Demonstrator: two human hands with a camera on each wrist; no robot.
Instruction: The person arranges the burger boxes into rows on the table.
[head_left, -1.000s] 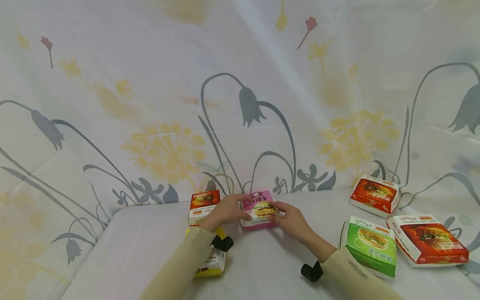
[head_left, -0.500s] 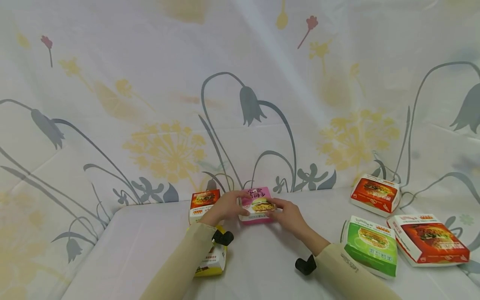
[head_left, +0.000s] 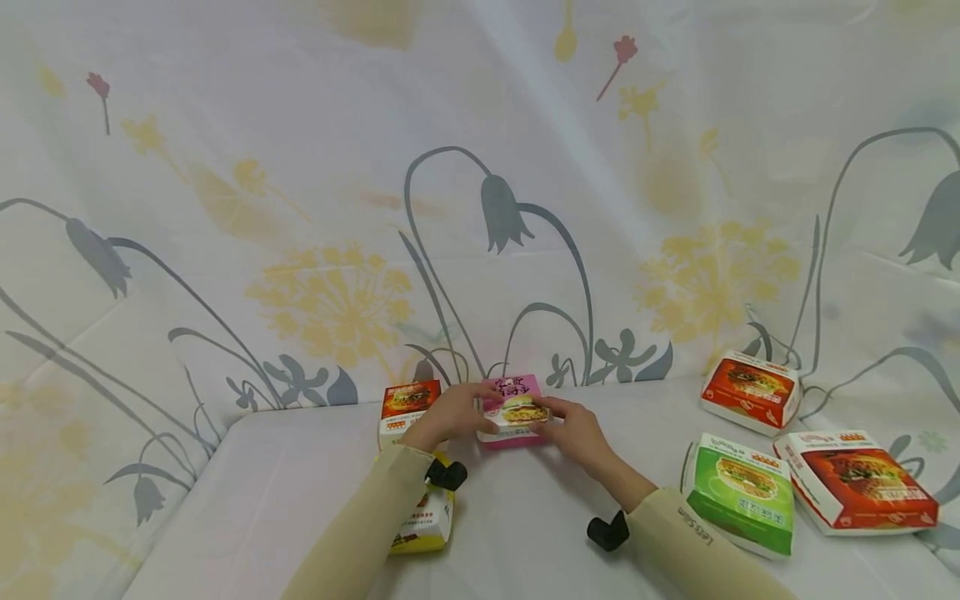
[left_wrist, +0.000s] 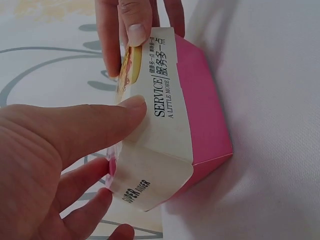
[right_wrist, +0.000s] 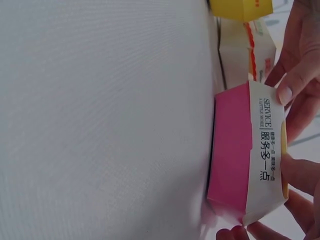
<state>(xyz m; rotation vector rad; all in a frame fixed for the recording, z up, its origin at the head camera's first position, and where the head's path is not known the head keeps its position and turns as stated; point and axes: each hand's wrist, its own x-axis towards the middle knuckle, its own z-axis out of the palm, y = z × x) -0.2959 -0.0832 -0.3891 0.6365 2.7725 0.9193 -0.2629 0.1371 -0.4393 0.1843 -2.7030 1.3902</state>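
Observation:
A pink and white burger box (head_left: 514,433) with a burger picture on its lid sits at the back middle of the table, lid closed. My left hand (head_left: 452,414) holds its left side, thumb (left_wrist: 131,111) over the front top edge and fingers reaching behind. On the right side my right hand (head_left: 583,435) grips the same box, with its thumb (right_wrist: 300,172) at the front edge of the lid. The pink lower wall (right_wrist: 231,150) stands close on the white tabletop in the right wrist view. Part of the lid is hidden under the fingers.
Left of the pink box stands a red burger box (head_left: 408,402), with a yellow and white one (head_left: 422,533) nearer, partly behind my left sleeve. Over on the right are a green box (head_left: 742,492) and two red ones (head_left: 753,389). A flower-patterned cloth (head_left: 480,275) hangs behind.
Over the first half second the pink box shifted slightly back and left with both hands on it. Since then it has hardly moved.

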